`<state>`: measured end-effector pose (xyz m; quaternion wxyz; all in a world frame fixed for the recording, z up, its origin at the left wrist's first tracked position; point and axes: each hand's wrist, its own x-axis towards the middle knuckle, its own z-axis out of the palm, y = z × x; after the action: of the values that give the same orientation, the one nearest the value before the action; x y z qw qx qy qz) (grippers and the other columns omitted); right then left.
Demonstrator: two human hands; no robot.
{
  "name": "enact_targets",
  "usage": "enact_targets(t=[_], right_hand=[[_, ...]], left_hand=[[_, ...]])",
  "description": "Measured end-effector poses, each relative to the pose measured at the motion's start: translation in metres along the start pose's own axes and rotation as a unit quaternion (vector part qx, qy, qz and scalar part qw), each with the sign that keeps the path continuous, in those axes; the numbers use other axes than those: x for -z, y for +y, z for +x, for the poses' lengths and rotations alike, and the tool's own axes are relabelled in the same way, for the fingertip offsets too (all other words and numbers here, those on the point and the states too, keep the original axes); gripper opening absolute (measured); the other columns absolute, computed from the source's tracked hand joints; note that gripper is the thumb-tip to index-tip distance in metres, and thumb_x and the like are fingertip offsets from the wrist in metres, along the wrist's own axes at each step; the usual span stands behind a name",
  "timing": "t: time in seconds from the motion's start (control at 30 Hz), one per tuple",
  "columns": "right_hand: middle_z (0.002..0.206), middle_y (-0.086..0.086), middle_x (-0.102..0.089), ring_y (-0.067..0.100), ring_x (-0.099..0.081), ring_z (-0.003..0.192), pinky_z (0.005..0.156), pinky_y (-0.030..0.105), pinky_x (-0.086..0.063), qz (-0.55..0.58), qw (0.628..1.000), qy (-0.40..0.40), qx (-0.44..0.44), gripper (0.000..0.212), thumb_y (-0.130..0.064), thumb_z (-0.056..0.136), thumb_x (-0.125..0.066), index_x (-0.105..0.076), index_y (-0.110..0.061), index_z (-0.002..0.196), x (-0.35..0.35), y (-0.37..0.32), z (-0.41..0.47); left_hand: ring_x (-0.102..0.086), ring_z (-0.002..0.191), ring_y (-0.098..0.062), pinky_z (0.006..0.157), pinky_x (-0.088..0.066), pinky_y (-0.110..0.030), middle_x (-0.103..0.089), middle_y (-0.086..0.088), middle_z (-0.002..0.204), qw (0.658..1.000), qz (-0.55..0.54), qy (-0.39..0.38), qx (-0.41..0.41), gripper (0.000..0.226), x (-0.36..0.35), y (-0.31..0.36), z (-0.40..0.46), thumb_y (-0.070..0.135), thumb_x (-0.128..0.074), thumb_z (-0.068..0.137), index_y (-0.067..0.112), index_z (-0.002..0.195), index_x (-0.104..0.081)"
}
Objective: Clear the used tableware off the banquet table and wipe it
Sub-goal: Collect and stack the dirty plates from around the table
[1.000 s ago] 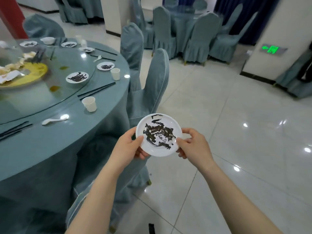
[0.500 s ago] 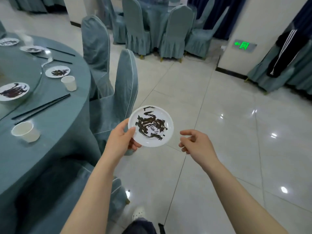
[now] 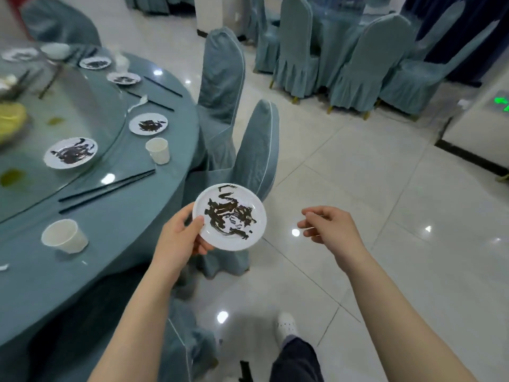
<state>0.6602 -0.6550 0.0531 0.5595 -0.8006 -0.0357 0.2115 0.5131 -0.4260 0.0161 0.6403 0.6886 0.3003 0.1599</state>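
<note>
My left hand (image 3: 180, 238) grips the left rim of a small white plate (image 3: 230, 216) smeared with dark sauce, thumb on top, held in the air beside the table. My right hand (image 3: 329, 230) hovers to the right of the plate, apart from it, fingers loosely curled and holding nothing. The round banquet table (image 3: 115, 221) with a blue-grey cloth lies at the left. On it are more sauce-smeared plates (image 3: 71, 152) (image 3: 148, 124), white paper cups (image 3: 64, 239) (image 3: 158, 150), black chopsticks (image 3: 107, 188) and a white spoon (image 3: 139, 102).
A glass turntable (image 3: 63, 111) covers the table's middle, with a yellow dish (image 3: 11, 117) at the far left. Two covered chairs (image 3: 256, 161) (image 3: 223, 78) stand against the table, right behind the plate. More covered chairs (image 3: 355, 62) ring another table at the back. Glossy tiled floor (image 3: 385, 188) spreads right.
My right hand has let go of the plate and drawn away to the right. The left hand alone now holds it. The view has swung back toward the table.
</note>
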Motion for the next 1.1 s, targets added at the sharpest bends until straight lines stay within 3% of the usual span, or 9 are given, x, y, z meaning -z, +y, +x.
enact_targets(t=[0.17, 0.33, 0.5, 0.67, 0.8, 0.9, 1.1], right_hand=[[0.075, 0.001, -0.073, 0.01, -0.061, 0.06, 0.056, 0.019, -0.047, -0.042, 0.99, -0.13, 0.031, 0.014, -0.013, 0.09, -0.055, -0.068, -0.017, 0.091, -0.052, -0.029, 0.095], [0.071, 0.002, -0.073, 0.011, -0.06, 0.056, 0.058, 0.024, -0.049, -0.067, 0.963, -0.252, 0.07, 0.013, -0.011, 0.09, -0.055, -0.067, -0.014, 0.089, -0.108, -0.073, 0.171], [0.07, 0.001, -0.073, 0.005, -0.06, 0.053, 0.051, 0.014, -0.046, -0.097, 0.931, -0.34, 0.093, 0.013, -0.009, 0.09, -0.054, -0.067, -0.014, 0.091, -0.174, -0.105, 0.208], [0.072, 0.001, -0.073, 0.011, -0.058, 0.056, 0.054, 0.018, -0.046, -0.125, 0.893, -0.422, 0.09, 0.012, -0.01, 0.091, -0.054, -0.065, -0.013, 0.094, -0.257, -0.121, 0.207], [0.072, 0.002, -0.071, 0.01, -0.058, 0.054, 0.055, 0.021, -0.042, -0.15, 0.872, -0.454, 0.1, 0.011, -0.01, 0.091, -0.054, -0.065, -0.013, 0.093, -0.316, -0.132, 0.2], [0.072, 0.001, -0.071, 0.01, -0.058, 0.055, 0.053, 0.02, -0.042, -0.162, 0.865, -0.461, 0.119, 0.009, -0.013, 0.091, -0.055, -0.064, -0.013, 0.092, -0.352, -0.142, 0.2], [0.069, 0.001, -0.071, 0.009, -0.058, 0.052, 0.048, 0.018, -0.045, -0.195, 0.856, -0.464, 0.116, 0.005, -0.013, 0.087, -0.059, -0.064, -0.015, 0.087, -0.401, -0.15, 0.221]], left_hand=[[-0.056, 0.042, -0.01, 0.041, -0.045, -0.019, -0.065, -0.003, 0.054, 0.986, -0.037, 0.161, 0.026, 0.03, 0.028, -0.001, 0.039, 0.011, -0.046, 0.098, 0.03, 0.119, -0.058], [-0.058, 0.043, -0.011, 0.04, -0.047, -0.019, -0.065, -0.001, 0.053, 0.944, -0.081, 0.317, 0.04, 0.03, 0.05, 0.013, 0.065, 0.012, -0.045, 0.098, 0.027, 0.122, -0.056], [-0.057, 0.044, -0.01, 0.039, -0.046, -0.02, -0.063, -0.002, 0.052, 0.901, -0.099, 0.419, 0.043, 0.029, 0.073, 0.017, 0.068, 0.012, -0.042, 0.097, 0.028, 0.117, -0.057], [-0.058, 0.045, -0.013, 0.039, -0.042, -0.019, -0.066, -0.003, 0.057, 0.876, -0.082, 0.471, 0.064, 0.027, 0.114, 0.015, 0.071, 0.011, -0.044, 0.096, 0.024, 0.114, -0.06], [-0.055, 0.051, -0.024, 0.039, -0.041, -0.02, -0.062, -0.01, 0.054, 0.86, -0.085, 0.499, 0.062, 0.028, 0.156, 0.009, 0.073, 0.009, -0.045, 0.096, 0.023, 0.111, -0.062], [-0.054, 0.041, -0.016, 0.038, -0.043, -0.018, -0.062, -0.009, 0.05, 0.85, -0.093, 0.516, 0.057, 0.028, 0.184, 0.006, 0.079, 0.007, -0.044, 0.096, 0.026, 0.111, -0.061], [-0.057, 0.041, -0.014, 0.039, -0.045, -0.019, -0.063, -0.008, 0.05, 0.835, -0.106, 0.535, 0.07, 0.029, 0.211, -0.003, 0.086, 0.009, -0.044, 0.097, 0.022, 0.119, -0.059]])
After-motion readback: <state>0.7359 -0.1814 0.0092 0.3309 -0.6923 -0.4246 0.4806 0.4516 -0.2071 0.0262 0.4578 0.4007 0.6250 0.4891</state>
